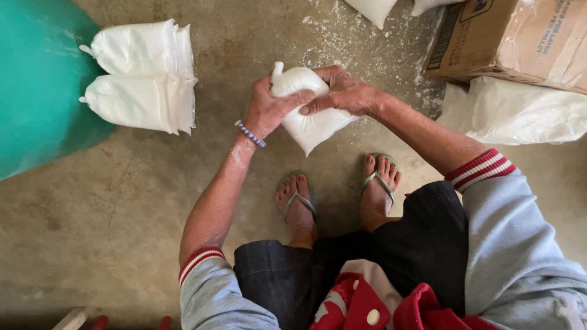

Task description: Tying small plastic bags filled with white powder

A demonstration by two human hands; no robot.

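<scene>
Both the left hand (264, 110) and right hand (342, 91) grip a white powder bag (309, 122), fingers covering its neck. The cardboard box (513, 36) is cut off at the frame's edge.

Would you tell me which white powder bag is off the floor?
The bag in hand, gripped by left hand and right hand; the stacked bags rest on the floor.

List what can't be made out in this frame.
- Neck of the white powder bag: covered by the left hand and right hand.
- Cardboard box: cut by the top and right edges.
- Two bags at the top: cropped.
- Green container: cut by the left edge.
</scene>
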